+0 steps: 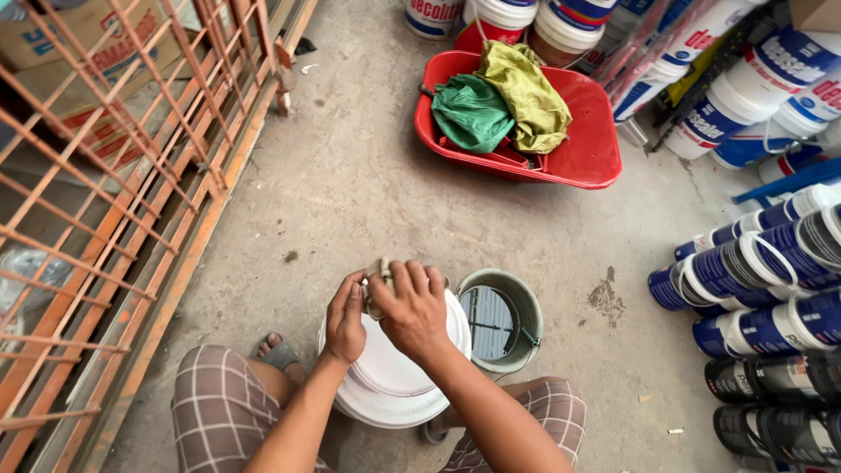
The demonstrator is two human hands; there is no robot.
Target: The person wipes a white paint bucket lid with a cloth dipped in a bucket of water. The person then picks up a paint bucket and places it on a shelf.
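Knees in checked shorts (215, 394) frame the view from below, with a sandalled foot (278, 352) on the concrete floor (368, 201) just left of a white bucket (394, 385). That bucket stands between the legs, its lid on, and both hands meet over its far rim. Left hand (346, 320) is curled shut around the near end of a small greyish rag (378, 273). Right hand (412, 307) lies across the rag from above, fingers bent down over it, so only a corner of the cloth shows beyond the knuckles. The rag sits between the two hands, pressed against the top of the bucket.

Just right of the bucket, almost touching it, stands a small green pail (504, 320) with water in it. Farther right of the bucket lie stacked paint tubs (771, 289), blue-and-white ones above dark ones, on their sides. Left of the bucket runs an orange metal grille (114, 201) with cardboard boxes behind it. Well beyond the bucket sits a red tray (587, 140) holding a green cloth (473, 112) and a yellow cloth (530, 96), with more white tubs (753, 96) behind and to its right.
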